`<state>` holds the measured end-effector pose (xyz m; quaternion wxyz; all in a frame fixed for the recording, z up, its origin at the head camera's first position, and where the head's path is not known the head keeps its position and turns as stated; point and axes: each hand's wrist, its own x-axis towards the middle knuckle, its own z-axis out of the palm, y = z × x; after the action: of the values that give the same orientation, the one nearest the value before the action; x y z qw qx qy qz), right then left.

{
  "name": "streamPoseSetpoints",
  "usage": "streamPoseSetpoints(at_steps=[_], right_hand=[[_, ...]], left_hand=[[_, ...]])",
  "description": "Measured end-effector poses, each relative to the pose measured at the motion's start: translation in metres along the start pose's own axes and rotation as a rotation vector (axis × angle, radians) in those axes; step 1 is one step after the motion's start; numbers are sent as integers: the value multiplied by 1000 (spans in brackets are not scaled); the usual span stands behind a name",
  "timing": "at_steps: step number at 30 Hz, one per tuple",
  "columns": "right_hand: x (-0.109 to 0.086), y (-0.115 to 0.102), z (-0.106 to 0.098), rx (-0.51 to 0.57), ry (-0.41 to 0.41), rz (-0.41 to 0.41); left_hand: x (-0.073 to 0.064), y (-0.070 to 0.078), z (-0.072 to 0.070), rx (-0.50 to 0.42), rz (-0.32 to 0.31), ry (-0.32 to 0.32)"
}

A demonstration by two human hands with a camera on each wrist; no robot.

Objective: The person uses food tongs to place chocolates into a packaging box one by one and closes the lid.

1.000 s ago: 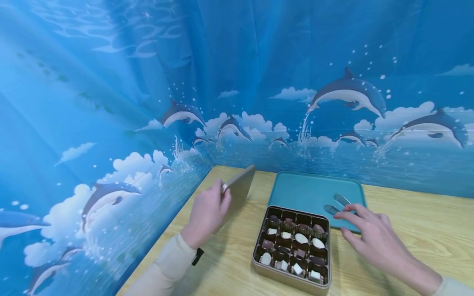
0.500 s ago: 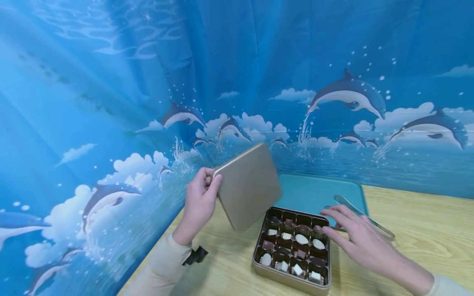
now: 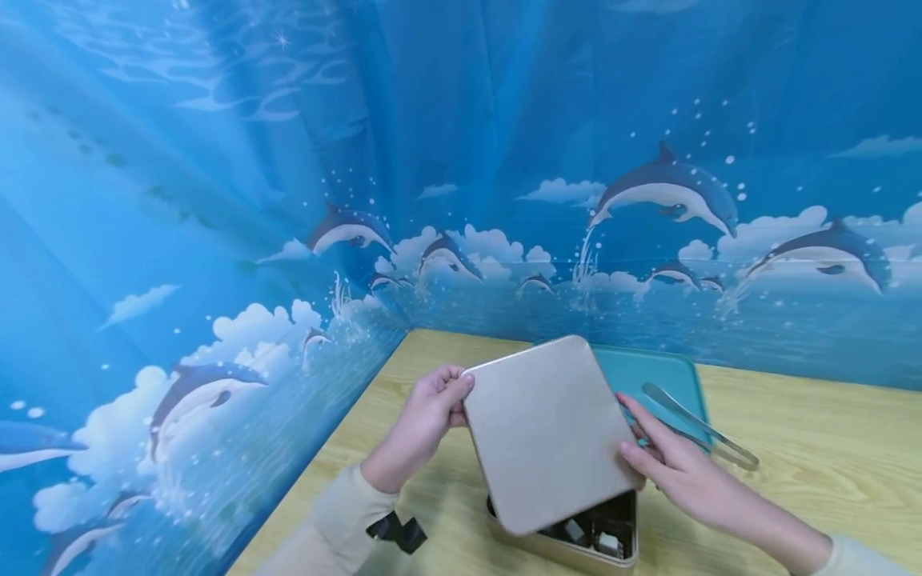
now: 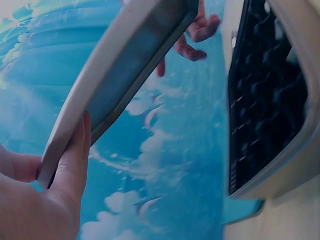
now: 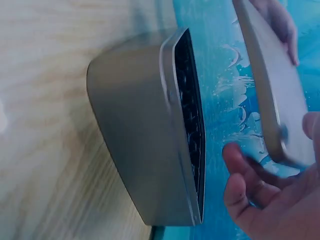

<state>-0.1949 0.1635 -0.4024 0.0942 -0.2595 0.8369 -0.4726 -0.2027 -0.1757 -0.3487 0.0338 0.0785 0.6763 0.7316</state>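
Observation:
A flat, square metal tin lid (image 3: 547, 432) hangs tilted above the matching tin (image 3: 569, 554), covering most of it in the head view. With the thumb on top and fingers beneath, my left hand (image 3: 425, 428) grips the lid's left edge. My right hand (image 3: 684, 472) is at the opposite edge, thumb over the top face and loosely bent fingers below. In the right wrist view those fingers (image 5: 245, 175) stand apart from the lid's rim; whether the thumb touches is unclear. A few white chocolates (image 3: 609, 544) show in the tin's dark divided insert.
Behind the tin lies a teal tray (image 3: 680, 370), partly hidden by the lid. Metal tongs (image 3: 720, 438) rest across its right edge onto the wooden table (image 3: 814, 424). A blue dolphin-print curtain (image 3: 461, 160) borders the table at the back and left.
My left hand has raised the lid, turned it flatter and brought it right, over the tin. My right hand has left the tongs and reached the lid's right edge.

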Motion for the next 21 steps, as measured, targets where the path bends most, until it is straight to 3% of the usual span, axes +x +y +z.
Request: streamPoseSetpoints(at_steps=[8, 13, 17, 21], right_hand=[[-6, 7, 2, 230, -82, 133], [-11, 11, 3, 341, -97, 203], [-15, 15, 3, 460, -134, 258], [-19, 19, 7, 542, -145, 301]], left_hand=[[11, -25, 10, -82, -99, -62], [10, -31, 12, -133, -104, -86], [9, -36, 16, -10, -87, -80], [8, -44, 20, 227, -44, -101]])
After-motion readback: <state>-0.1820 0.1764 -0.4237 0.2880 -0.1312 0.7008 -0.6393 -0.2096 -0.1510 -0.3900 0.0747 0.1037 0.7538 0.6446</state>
